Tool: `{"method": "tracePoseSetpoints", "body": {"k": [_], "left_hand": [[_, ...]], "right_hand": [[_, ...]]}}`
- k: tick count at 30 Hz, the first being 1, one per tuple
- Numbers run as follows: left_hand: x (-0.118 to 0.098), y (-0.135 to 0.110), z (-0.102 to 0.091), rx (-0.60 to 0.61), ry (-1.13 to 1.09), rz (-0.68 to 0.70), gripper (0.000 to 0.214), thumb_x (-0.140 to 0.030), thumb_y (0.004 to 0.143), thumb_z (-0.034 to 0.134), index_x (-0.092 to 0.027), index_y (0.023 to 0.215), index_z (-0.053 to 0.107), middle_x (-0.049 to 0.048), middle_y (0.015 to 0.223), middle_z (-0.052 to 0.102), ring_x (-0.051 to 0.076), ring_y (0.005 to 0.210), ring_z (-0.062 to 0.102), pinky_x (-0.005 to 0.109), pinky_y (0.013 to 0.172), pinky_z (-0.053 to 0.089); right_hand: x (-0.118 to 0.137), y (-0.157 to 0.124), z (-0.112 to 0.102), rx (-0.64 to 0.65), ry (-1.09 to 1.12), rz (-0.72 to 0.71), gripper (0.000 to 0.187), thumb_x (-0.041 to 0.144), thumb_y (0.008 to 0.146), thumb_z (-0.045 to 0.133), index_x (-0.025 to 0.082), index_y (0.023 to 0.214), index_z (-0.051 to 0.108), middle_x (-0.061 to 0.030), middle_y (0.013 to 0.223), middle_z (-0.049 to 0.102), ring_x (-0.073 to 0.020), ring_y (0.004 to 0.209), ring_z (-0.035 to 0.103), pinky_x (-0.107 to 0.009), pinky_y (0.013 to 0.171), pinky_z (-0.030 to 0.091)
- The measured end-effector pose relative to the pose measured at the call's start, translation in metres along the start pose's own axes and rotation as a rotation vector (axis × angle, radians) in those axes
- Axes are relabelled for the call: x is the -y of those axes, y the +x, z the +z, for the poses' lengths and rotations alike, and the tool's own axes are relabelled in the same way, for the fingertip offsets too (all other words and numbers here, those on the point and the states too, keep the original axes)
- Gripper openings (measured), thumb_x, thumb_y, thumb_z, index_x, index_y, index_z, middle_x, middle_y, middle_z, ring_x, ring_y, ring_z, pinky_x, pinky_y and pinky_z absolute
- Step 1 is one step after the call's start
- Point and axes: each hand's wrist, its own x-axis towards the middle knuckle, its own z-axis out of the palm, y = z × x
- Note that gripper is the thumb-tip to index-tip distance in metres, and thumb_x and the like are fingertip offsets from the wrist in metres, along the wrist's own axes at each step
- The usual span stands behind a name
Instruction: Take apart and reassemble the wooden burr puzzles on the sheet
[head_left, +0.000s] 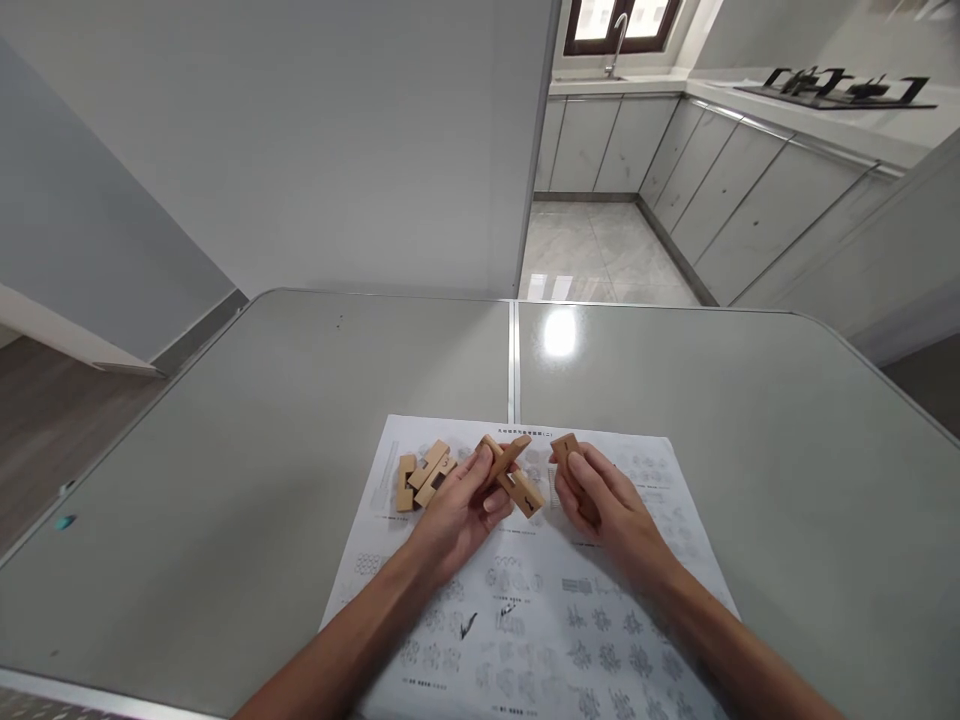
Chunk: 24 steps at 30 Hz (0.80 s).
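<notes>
My left hand (pixel 466 515) grips two notched wooden puzzle pieces (pixel 523 492) that cross each other, one with a dark mark near its end. In my right hand (pixel 609 500) is another wooden puzzle piece (pixel 566 450), held upright between thumb and fingers, with a small dark mark at its top. A short gap separates it from the crossed pieces. Left of my left hand, several loose notched wooden pieces (pixel 406 482) lie in a small heap. Beneath both hands is a white instruction sheet (pixel 420 660) printed with rows of small diagrams. My fingers hide parts of the held pieces.
The sheet rests on a grey table (pixel 225 500) with a metal seam (pixel 514 360) across it. A small teal object (pixel 65 522) is near the left edge. Beyond stand a grey wall and a kitchen with cabinets (pixel 585 140), a faucet (pixel 619 45) and a cooktop (pixel 832 95).
</notes>
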Motion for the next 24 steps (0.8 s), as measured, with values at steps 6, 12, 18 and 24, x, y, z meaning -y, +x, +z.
{"method": "tracePoseSetpoints", "body": {"k": [6,12,18,24], "left_hand": [[0.002,-0.003,0.001,0.005,0.121,-0.022,0.032,-0.047,0.095,0.072,-0.016,0.100,0.076,0.0053,0.091,0.066,0.007,0.061,0.044,0.025,0.059,0.035],[0.005,-0.007,0.008,0.029,0.296,-0.025,0.038,-0.053,0.096,0.069,-0.015,0.097,0.073,0.0057,0.083,0.065,0.013,0.070,0.052,0.027,0.061,0.033],[0.009,-0.009,0.008,0.072,0.439,-0.004,0.035,-0.051,0.100,0.063,-0.017,0.098,0.068,0.0054,0.087,0.064,0.013,0.070,0.048,0.028,0.064,0.033],[0.010,-0.008,0.008,0.069,0.444,-0.006,0.034,-0.052,0.098,0.065,-0.018,0.096,0.065,0.0035,0.087,0.062,0.014,0.073,0.049,0.027,0.064,0.033]], "right_hand": [[0.003,0.003,-0.003,0.043,0.167,0.046,0.041,0.063,0.101,0.053,0.024,0.110,0.061,0.0087,0.058,0.036,-0.0107,0.048,0.021,-0.026,0.046,0.019],[0.002,0.001,-0.006,0.123,0.262,0.069,0.035,0.059,0.100,0.059,0.025,0.106,0.062,0.0101,0.053,0.032,-0.0099,0.046,0.015,-0.026,0.046,0.016],[-0.003,0.000,-0.008,0.239,0.199,0.041,0.040,0.063,0.098,0.060,0.023,0.101,0.065,0.0114,0.047,0.034,-0.0078,0.040,0.018,-0.026,0.045,0.019],[-0.003,0.001,-0.009,0.249,0.098,-0.030,0.039,0.059,0.096,0.066,0.021,0.103,0.069,0.0106,0.048,0.039,-0.0071,0.040,0.025,-0.024,0.045,0.021]]}}
